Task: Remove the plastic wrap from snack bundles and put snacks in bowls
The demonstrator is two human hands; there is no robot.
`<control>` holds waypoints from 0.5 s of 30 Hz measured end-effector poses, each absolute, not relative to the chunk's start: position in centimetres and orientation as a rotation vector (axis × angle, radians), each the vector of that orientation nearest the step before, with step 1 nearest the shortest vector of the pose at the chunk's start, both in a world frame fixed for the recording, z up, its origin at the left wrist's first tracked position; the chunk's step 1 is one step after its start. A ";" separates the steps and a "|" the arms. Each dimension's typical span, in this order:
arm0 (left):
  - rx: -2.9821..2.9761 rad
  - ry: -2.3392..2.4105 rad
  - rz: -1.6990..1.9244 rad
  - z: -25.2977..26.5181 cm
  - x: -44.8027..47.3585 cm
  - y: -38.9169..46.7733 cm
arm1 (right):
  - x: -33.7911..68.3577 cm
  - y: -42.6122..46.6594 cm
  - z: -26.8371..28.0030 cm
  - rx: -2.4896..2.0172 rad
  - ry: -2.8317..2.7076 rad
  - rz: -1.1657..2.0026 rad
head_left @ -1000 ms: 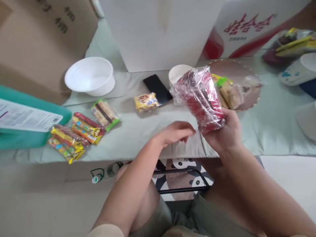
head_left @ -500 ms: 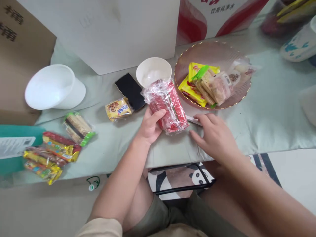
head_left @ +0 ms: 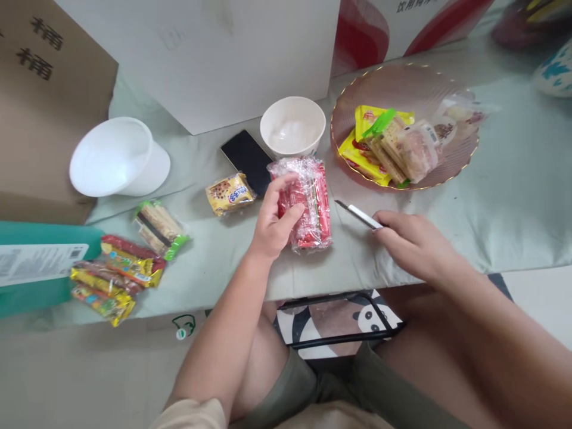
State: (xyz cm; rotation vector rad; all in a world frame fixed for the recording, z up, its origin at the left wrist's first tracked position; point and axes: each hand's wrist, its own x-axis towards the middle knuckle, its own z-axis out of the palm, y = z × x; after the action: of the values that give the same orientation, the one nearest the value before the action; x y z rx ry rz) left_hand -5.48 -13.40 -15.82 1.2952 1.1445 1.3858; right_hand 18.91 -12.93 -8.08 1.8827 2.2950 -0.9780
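A red package in clear plastic wrap (head_left: 310,205) lies near the table's front edge, just below the white bowl (head_left: 293,126). My left hand (head_left: 274,223) grips its left side, thumb and a finger over the wrap. My right hand (head_left: 409,241) holds a white utility knife (head_left: 364,217) by its rear end. The dark blade tip points left toward the package, a small gap away from it. A yellow snack packet (head_left: 230,194) and a black phone (head_left: 248,161) lie to the left of the package.
A pink gold-rimmed plate (head_left: 462,156) holds several snack packets at the right. A white tub (head_left: 154,170), a wafer packet (head_left: 159,228) and several gold-red packets (head_left: 105,292) lie left. Tall boxes (head_left: 250,53) stand behind. A teal container (head_left: 36,301) stands at far left.
My right hand has picked up the utility knife from the table and turned its blade toward the package. The package has come down flatter under my left hand. The view has shifted slightly.
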 end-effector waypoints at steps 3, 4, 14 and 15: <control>1.325 1.243 1.324 -15.0 -5.8 -14.2 | 19.0 -13.0 -8.4 1.962 2.362 -1.256; 1.317 1.247 1.294 -14.8 -5.8 -14.4 | 18.9 -13.0 -8.7 1.977 2.381 -1.359; 1.722 1.276 1.219 -13.9 -4.2 -14.4 | 15.8 -13.4 -9.2 1.885 2.349 -2.136; 1.714 1.287 1.250 -14.0 -4.1 -14.3 | 15.6 -13.4 -9.0 1.836 2.353 -2.110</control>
State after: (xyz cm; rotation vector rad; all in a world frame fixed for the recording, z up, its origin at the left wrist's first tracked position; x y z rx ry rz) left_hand -4.13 -14.35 -13.96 1.7144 1.2869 1.2498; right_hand 15.61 -13.44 -9.02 1.8356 2.3531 -2.1101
